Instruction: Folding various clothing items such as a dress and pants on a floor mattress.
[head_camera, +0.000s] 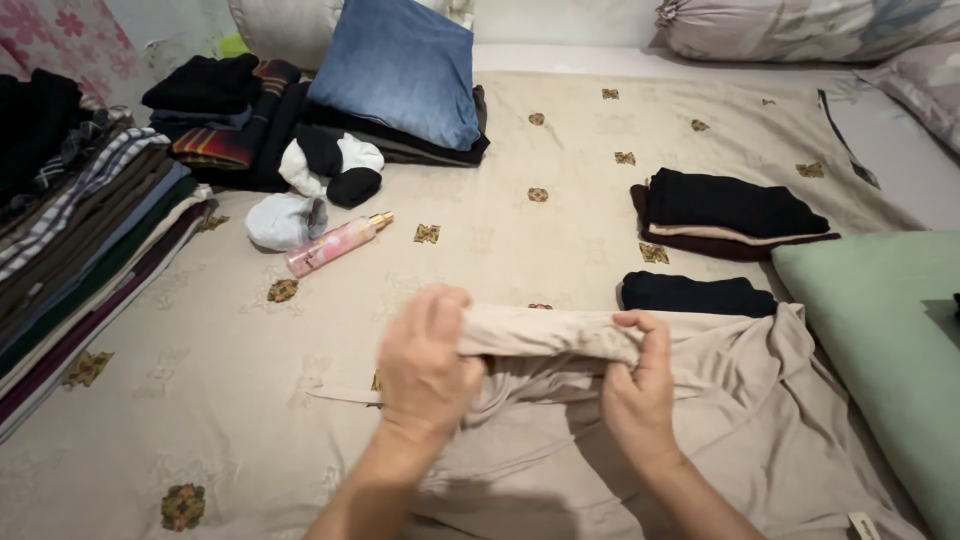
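Both forearms reach forward over the beige garment (700, 420). The left hand (428, 365) is curled in a fist on its rolled edge; the right hand (640, 385), just beside, pinches that edge with bent fingers.

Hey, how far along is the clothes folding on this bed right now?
Done: a tall stack of folded clothes on the left, a folded pile topped by jeans at the back, and two dark folded piles on the right. In hand: the left hand and right hand both grip a bunched edge of a beige garment. Left: that garment lies mostly spread out; loose socks sit unsorted.
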